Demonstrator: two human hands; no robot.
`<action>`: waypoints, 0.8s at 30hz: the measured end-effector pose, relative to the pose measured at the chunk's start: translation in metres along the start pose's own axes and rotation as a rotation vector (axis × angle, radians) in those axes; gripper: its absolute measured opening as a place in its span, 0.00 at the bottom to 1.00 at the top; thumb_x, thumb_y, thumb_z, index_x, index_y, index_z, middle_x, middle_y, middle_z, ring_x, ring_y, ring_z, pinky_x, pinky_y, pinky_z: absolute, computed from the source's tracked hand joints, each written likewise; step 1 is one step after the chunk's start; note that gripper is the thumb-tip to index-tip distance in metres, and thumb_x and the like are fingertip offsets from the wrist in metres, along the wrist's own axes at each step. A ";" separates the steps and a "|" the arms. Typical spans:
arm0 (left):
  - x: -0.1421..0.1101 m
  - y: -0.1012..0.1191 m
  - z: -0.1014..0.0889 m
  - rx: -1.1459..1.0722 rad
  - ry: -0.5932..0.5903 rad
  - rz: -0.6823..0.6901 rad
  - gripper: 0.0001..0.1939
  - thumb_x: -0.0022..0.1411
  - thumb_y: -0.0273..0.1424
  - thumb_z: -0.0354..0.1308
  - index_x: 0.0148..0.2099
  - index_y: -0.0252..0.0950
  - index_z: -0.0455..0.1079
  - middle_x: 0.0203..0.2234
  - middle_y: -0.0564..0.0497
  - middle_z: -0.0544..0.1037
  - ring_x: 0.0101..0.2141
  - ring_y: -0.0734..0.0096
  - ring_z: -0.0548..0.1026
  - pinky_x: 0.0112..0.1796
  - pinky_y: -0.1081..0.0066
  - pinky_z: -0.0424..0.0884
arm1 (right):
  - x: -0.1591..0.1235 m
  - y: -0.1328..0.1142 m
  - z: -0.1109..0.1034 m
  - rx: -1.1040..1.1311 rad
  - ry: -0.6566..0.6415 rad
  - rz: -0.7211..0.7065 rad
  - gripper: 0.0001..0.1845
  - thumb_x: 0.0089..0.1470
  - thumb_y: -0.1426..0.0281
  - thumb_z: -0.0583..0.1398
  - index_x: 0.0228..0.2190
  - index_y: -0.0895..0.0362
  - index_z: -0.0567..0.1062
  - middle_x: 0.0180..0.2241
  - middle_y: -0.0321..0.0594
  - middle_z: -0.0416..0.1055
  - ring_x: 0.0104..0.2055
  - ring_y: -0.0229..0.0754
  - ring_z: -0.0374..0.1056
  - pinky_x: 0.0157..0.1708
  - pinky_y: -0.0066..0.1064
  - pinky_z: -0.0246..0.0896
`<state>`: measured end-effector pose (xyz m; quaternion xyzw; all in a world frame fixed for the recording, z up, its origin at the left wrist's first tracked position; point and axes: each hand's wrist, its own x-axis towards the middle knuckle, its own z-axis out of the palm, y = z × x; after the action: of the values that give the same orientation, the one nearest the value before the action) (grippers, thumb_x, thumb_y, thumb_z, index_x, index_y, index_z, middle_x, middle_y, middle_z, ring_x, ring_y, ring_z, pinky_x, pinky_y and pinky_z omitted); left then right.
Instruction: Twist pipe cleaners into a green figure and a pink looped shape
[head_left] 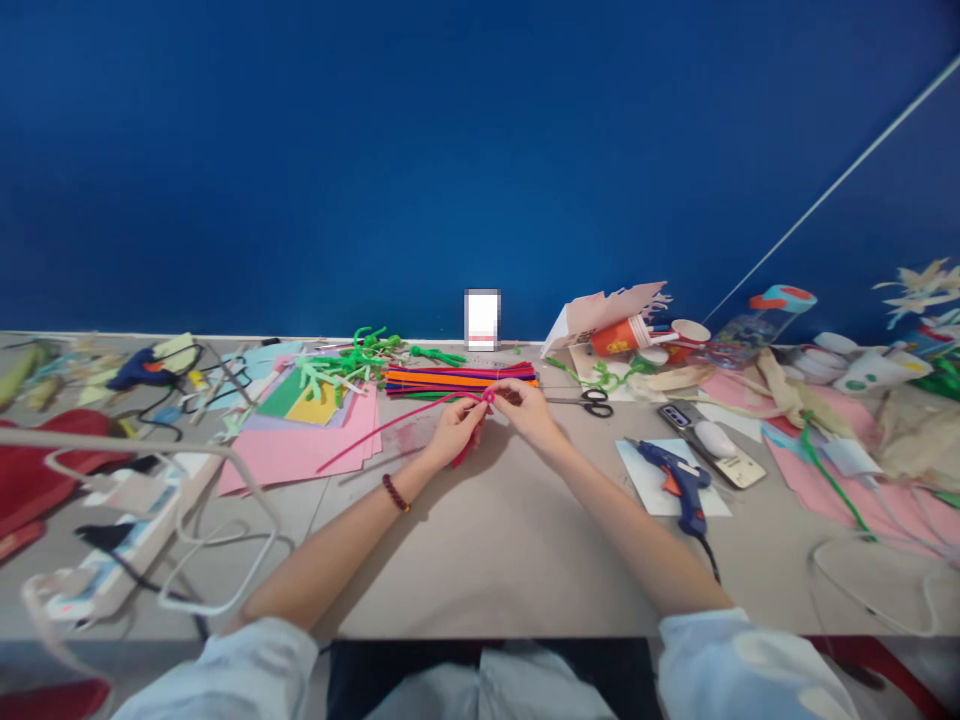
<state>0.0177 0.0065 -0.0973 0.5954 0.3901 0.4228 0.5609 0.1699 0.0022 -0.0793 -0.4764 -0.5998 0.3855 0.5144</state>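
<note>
My left hand and my right hand meet over the middle of the table, fingertips pinched close together. Between them is a pink pipe cleaner, with a small curled loop at the fingertips. One long end of it sticks out to the left past my left hand, and a shorter red-pink piece hangs below the fingers. Just behind my hands lies a bundle of coloured pipe cleaners in red, orange, blue and green. Black-handled scissors rest to the right of the bundle.
On the right, a blue glue gun lies on light blue paper, beside a phone carrying a white mouse-like object. Coloured paper sheets and green pipe-cleaner pieces are at left, near a white power strip with cables. A paper cup lies tipped at the back.
</note>
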 end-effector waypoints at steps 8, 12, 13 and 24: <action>-0.003 0.002 0.006 -0.088 0.000 -0.097 0.22 0.53 0.50 0.56 0.26 0.35 0.62 0.13 0.58 0.64 0.14 0.79 0.62 0.16 0.77 0.59 | -0.003 0.001 -0.003 -0.270 0.039 -0.280 0.11 0.56 0.67 0.55 0.37 0.53 0.77 0.39 0.44 0.70 0.39 0.44 0.66 0.37 0.34 0.63; -0.005 0.006 0.006 -0.068 -0.030 -0.117 0.21 0.55 0.49 0.55 0.25 0.35 0.62 0.13 0.57 0.64 0.14 0.80 0.62 0.16 0.77 0.57 | -0.007 0.003 -0.005 -0.387 0.039 -0.384 0.14 0.59 0.69 0.52 0.40 0.52 0.76 0.42 0.44 0.69 0.44 0.44 0.66 0.42 0.35 0.63; -0.005 0.006 0.006 -0.076 -0.027 -0.116 0.21 0.55 0.49 0.56 0.26 0.35 0.62 0.14 0.57 0.64 0.14 0.80 0.62 0.16 0.77 0.57 | -0.007 0.003 -0.005 -0.414 0.043 -0.407 0.14 0.60 0.69 0.51 0.40 0.53 0.76 0.42 0.44 0.70 0.44 0.44 0.66 0.43 0.35 0.63; -0.008 0.008 0.011 -0.127 -0.060 -0.153 0.22 0.53 0.49 0.58 0.24 0.36 0.62 0.11 0.57 0.64 0.13 0.78 0.62 0.15 0.77 0.57 | -0.014 0.007 -0.001 -0.625 0.101 -0.462 0.16 0.60 0.72 0.49 0.38 0.56 0.76 0.39 0.49 0.72 0.44 0.47 0.67 0.44 0.37 0.62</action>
<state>0.0251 -0.0049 -0.0895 0.5396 0.3896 0.3846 0.6396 0.1719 -0.0099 -0.0889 -0.4809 -0.7537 0.0344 0.4467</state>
